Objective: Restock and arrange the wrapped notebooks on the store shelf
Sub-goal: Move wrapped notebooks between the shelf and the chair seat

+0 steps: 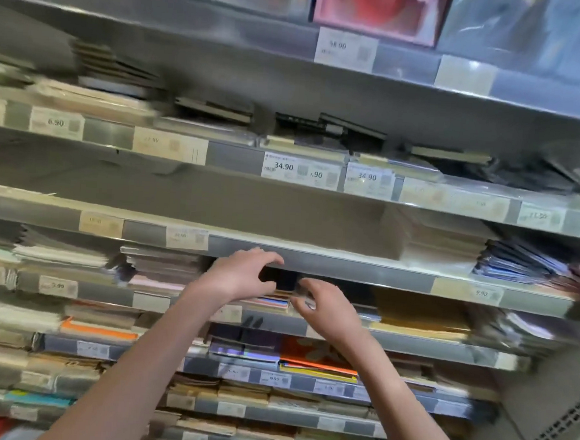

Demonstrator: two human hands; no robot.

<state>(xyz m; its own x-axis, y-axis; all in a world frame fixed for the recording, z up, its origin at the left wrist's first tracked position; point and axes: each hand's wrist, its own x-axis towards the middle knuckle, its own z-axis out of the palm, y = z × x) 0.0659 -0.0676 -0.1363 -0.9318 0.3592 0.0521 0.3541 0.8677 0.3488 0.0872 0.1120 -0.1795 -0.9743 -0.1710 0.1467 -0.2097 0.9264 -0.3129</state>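
Note:
Both my hands reach into a middle shelf of a tall store rack. My left hand is curled with fingers spread, resting over a low stack of wrapped notebooks with coloured edges. My right hand sits just to the right, thumb and fingers pinched on the clear wrapping at the stack's right end. The view is blurred, so the exact grip is hard to read. A taller stack of wrapped notebooks lies to the left, and a yellow-brown stack to the right.
The shelf edge above hangs close over my hands. Price tags line every shelf rail. Shelves above and below hold more flat stacks, including an orange one. A perforated metal side panel closes the rack at the right.

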